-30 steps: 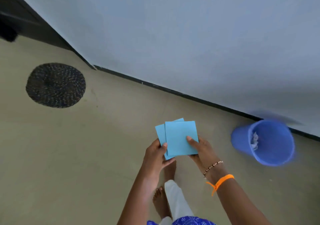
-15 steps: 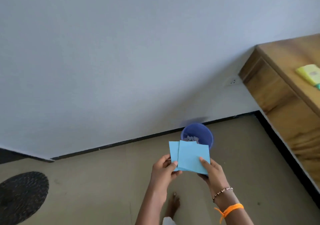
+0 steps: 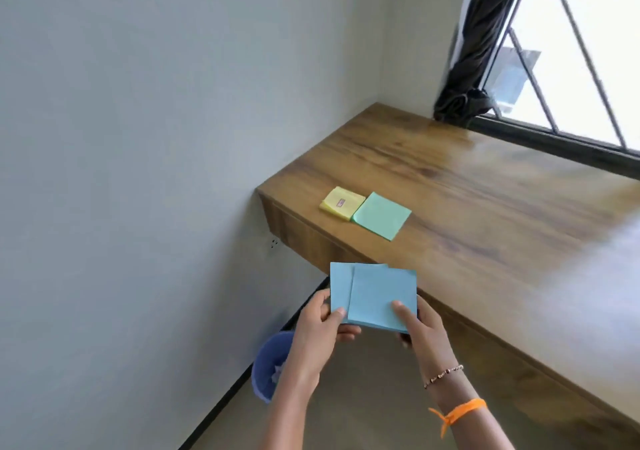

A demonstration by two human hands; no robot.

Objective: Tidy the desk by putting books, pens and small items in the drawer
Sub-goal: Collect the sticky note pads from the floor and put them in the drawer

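Observation:
Both hands hold a stack of light blue sticky notes [image 3: 374, 293] in front of the desk's near edge. My left hand [image 3: 320, 328] pinches the stack's left side with the thumb on top. My right hand [image 3: 420, 326] grips the right side, its thumb pressed on the top sheet. The sheets are fanned slightly apart. On the wooden desk [image 3: 485, 200], near its left corner, lie a yellow sticky note pad [image 3: 341, 203] and a green sticky note pad [image 3: 381, 215], side by side and touching. No drawer is visible.
A blue waste bin [image 3: 268, 370] with crumpled paper stands on the floor by the wall, under my left forearm. A dark curtain [image 3: 467, 68] hangs bundled at the window [image 3: 571, 51] behind the desk. A wall socket [image 3: 274, 242] sits below the desk's left end.
The view has swung right from the floor and bin to the desk. Both hands kept hold of the blue notes, which now hang in front of the desk edge.

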